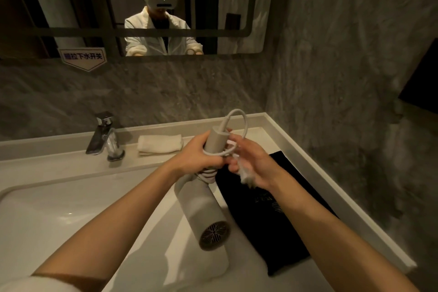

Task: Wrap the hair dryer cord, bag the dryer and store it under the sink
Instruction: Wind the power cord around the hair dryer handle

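A pale grey hair dryer hangs over the counter with its barrel pointing down toward me and its handle up. My left hand is wrapped around the handle. The white cord loops out of the handle's top and circles it in a few turns. My right hand holds the cord beside the handle, with the blurred plug end in its palm. A black cloth bag lies flat on the counter under and to the right of the dryer.
A white sink basin lies at the left, with a chrome faucet behind it. A folded white towel rests at the back of the counter. The counter's raised edge meets a grey stone wall on the right. A mirror hangs above.
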